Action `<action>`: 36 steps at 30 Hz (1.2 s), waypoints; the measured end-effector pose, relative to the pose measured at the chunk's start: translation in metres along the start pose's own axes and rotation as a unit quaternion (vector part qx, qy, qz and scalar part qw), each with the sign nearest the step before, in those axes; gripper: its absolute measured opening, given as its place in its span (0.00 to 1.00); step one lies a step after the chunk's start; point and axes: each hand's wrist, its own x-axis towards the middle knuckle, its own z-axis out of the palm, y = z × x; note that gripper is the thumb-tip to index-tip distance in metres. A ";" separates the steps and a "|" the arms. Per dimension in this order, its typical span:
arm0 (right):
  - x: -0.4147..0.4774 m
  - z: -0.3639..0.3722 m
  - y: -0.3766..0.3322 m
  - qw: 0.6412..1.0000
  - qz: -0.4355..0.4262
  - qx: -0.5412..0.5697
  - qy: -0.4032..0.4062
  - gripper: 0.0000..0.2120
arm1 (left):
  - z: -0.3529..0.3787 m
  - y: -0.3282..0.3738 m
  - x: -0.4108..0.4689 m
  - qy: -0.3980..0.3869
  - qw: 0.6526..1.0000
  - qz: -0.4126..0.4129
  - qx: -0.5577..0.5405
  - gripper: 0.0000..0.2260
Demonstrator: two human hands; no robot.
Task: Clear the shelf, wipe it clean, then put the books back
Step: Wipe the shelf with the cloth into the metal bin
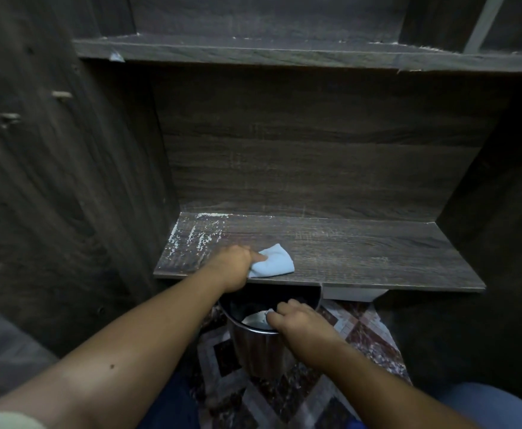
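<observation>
Shelf [362, 255] was cleared but dusty at its left end, left hand [235, 264] clutching the cloth [273, 263] on it, right hand [300, 320] gripping the bucket [253, 351] below, books not back.

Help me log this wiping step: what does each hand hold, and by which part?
Left hand pinches the blue cloth at its left edge, on the shelf. Right hand seems to hold the metal bin by its rim.

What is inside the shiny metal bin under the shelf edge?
A pale crumpled scrap lies inside the round shiny metal bin; the right hand gripping its rim and the dark wooden shelf above hide the rest.
</observation>
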 end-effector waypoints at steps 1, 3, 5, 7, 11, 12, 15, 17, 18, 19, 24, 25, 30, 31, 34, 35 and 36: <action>0.000 0.001 -0.001 1.000 -0.009 0.005 0.003 0.15 | -0.001 0.001 -0.004 0.000 1.000 0.004 -0.017 0.27; -0.002 0.001 -0.002 1.000 -0.011 0.017 -0.004 0.14 | -0.002 0.003 -0.012 0.006 0.999 0.019 -0.044 0.26; -0.004 -0.001 -0.005 1.000 -0.017 0.012 -0.001 0.13 | -0.003 0.006 -0.021 0.004 0.998 0.027 -0.059 0.26; -0.005 -0.003 -0.007 1.000 -0.017 0.010 0.002 0.08 | 0.000 0.006 -0.025 -0.002 0.997 0.026 -0.074 0.25; -0.004 -0.007 -0.011 1.000 -0.025 0.013 -0.003 0.07 | 0.011 0.001 -0.036 -0.028 0.991 0.018 -0.127 0.23; -0.004 -0.006 -0.013 0.999 -0.030 0.016 -0.008 0.09 | 0.013 -0.001 -0.039 -0.013 0.990 0.010 -0.138 0.23; -0.004 -0.007 -0.016 0.999 -0.025 0.023 -0.031 0.09 | 0.015 -0.008 -0.037 0.086 0.982 -0.027 -0.163 0.23; -0.004 -0.009 -0.017 0.999 -0.031 0.018 -0.035 0.12 | 0.017 -0.013 -0.032 0.129 0.975 -0.047 -0.173 0.24; -0.003 -0.009 -0.017 0.999 -0.029 0.019 -0.043 0.13 | 0.019 -0.014 -0.029 0.142 0.973 -0.055 -0.175 0.24; -0.003 -0.010 -0.018 0.998 -0.029 0.020 -0.044 0.14 | 0.020 -0.016 -0.028 0.152 0.971 -0.062 -0.173 0.24; -0.003 -0.009 -0.015 0.998 -0.019 0.018 -0.049 0.13 | 0.032 -0.020 -0.019 0.124 0.976 -0.098 -0.149 0.24; -0.003 -0.008 -0.014 0.998 -0.018 0.021 -0.052 0.13 | 0.031 -0.020 -0.017 0.114 0.977 -0.093 -0.154 0.24; -0.004 -0.007 -0.010 0.999 -0.017 0.030 -0.036 0.13 | 0.009 -0.016 -0.024 0.011 0.976 -0.068 -0.208 0.20; -0.004 -0.007 -0.010 0.999 -0.020 0.031 -0.031 0.13 | 0.007 -0.015 -0.028 -0.001 0.971 -0.072 -0.227 0.20; -0.004 -0.009 -0.012 0.999 -0.020 0.026 -0.036 0.12 | 0.006 -0.013 -0.035 0.042 0.962 -0.096 -0.252 0.19; -0.004 -0.009 -0.013 0.999 -0.022 0.031 -0.036 0.12 | 0.005 -0.016 -0.037 0.076 0.957 -0.113 -0.255 0.19; -0.003 -0.009 -0.013 0.998 -0.024 0.038 -0.032 0.11 | 0.004 -0.019 -0.038 0.108 0.952 -0.135 -0.254 0.19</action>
